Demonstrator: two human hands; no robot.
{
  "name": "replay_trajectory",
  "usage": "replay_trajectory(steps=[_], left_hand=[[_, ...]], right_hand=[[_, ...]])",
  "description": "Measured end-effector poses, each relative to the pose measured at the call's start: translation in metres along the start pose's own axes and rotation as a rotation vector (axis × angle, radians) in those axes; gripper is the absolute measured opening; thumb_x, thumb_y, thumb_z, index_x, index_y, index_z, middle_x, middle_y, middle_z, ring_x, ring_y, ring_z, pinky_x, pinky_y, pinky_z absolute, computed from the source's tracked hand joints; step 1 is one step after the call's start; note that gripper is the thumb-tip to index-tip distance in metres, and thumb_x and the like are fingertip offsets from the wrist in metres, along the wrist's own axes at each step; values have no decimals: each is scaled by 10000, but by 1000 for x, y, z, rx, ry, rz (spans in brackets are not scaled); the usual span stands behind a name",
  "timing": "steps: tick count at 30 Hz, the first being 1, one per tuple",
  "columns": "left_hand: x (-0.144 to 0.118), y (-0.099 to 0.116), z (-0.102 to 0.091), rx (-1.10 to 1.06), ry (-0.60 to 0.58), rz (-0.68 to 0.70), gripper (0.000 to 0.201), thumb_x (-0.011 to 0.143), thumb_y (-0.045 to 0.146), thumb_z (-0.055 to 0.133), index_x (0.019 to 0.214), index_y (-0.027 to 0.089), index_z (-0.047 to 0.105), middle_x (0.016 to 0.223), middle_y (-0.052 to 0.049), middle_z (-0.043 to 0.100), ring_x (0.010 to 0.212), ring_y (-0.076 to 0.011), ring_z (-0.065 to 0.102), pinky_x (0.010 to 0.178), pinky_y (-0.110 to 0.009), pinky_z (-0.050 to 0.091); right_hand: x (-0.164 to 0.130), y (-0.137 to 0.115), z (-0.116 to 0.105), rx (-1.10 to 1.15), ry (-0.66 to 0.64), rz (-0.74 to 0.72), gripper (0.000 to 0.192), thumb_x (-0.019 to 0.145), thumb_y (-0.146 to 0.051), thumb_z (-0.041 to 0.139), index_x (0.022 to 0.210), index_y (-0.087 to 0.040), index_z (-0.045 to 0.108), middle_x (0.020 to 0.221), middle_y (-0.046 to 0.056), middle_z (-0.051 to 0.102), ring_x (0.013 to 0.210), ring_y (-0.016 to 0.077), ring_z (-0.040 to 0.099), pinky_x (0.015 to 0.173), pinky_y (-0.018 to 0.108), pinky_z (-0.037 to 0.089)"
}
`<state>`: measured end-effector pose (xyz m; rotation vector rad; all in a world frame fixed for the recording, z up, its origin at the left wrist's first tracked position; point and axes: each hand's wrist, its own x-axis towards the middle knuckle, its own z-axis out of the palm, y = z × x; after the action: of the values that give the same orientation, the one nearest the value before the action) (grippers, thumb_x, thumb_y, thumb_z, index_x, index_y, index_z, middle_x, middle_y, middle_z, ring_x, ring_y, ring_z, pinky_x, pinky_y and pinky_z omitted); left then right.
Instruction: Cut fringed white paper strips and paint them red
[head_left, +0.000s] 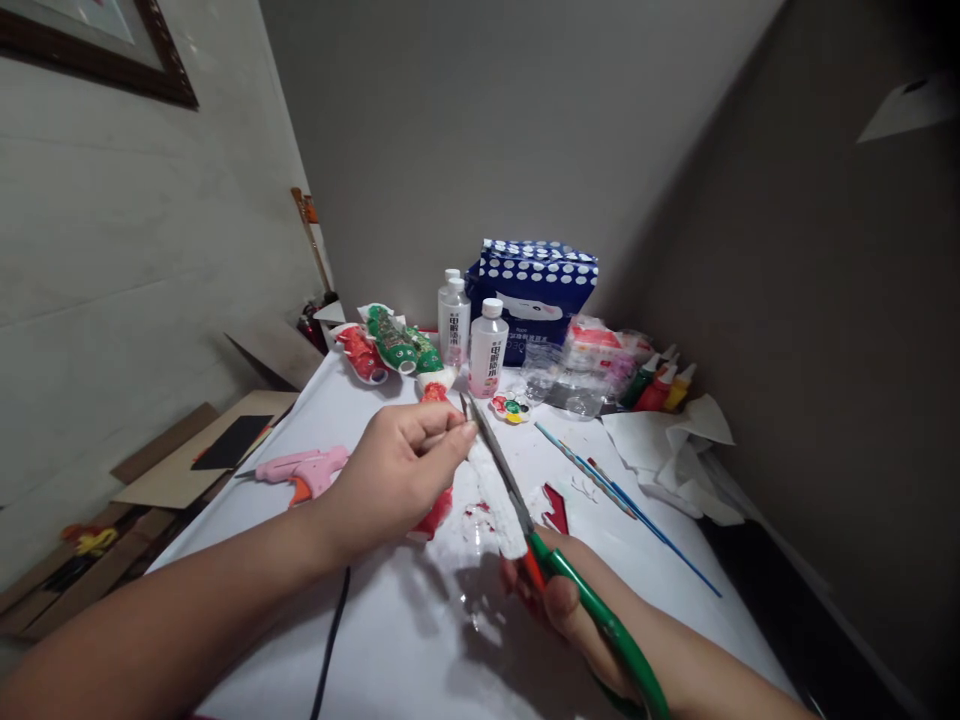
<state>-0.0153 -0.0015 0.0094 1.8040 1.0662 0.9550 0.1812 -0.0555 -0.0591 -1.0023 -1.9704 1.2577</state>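
Note:
My left hand (412, 460) is closed, thumb against fingers, pinching the upper end of a long white strip (496, 500); I cannot tell what the strip is made of. A pair of scissors (585, 590) with green handles is in my right hand (562, 590), fingers wrapped round the grips. Its blades point up and away, slightly apart, running alongside the strip near my left fingertips. Partly hidden behind my left hand is a red and white painted piece (436, 510). White scraps and a dark red piece (556, 509) lie on the white-covered table (390, 640).
A pink glue gun (300, 470) lies at left. Painted fish-like crafts (390, 338), bottles (489, 350) and a blue bag (540, 290) stand behind. To the right are a paint palette (511, 406), paintbrushes (637, 510), paint bottles (660, 385) and crumpled white paper (675, 445).

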Motion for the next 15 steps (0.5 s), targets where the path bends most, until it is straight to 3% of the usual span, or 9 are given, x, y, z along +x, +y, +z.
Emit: replay_trajectory(steps=[4, 10, 15], left_hand=[[-3, -1, 3, -30, -51, -15, 327, 890, 334, 468, 603, 201, 384, 482, 75, 357, 414, -72, 346, 400, -203, 264], [-5, -3, 7, -48, -20, 22, 333, 899, 329, 474, 605, 196, 390, 502, 78, 317, 438, -69, 298, 409, -206, 242], [-7, -6, 11, -41, 29, 59, 333, 906, 328, 468, 609, 198, 389, 502, 71, 325, 442, -75, 303, 411, -213, 263]], right_hand=[[-1, -6, -2, -95, 39, -5, 720, 798, -843, 143, 812, -192, 450, 782, 43, 502, 675, 171, 436, 634, 302, 414], [1, -2, 7, 112, 31, 3, 695, 777, -865, 204, 691, -201, 394, 626, -20, 394, 561, 125, 326, 501, 255, 295], [0, 0, 13, 137, 46, -36, 671, 821, -824, 218, 753, -193, 440, 658, -9, 419, 579, 133, 355, 519, 259, 299]])
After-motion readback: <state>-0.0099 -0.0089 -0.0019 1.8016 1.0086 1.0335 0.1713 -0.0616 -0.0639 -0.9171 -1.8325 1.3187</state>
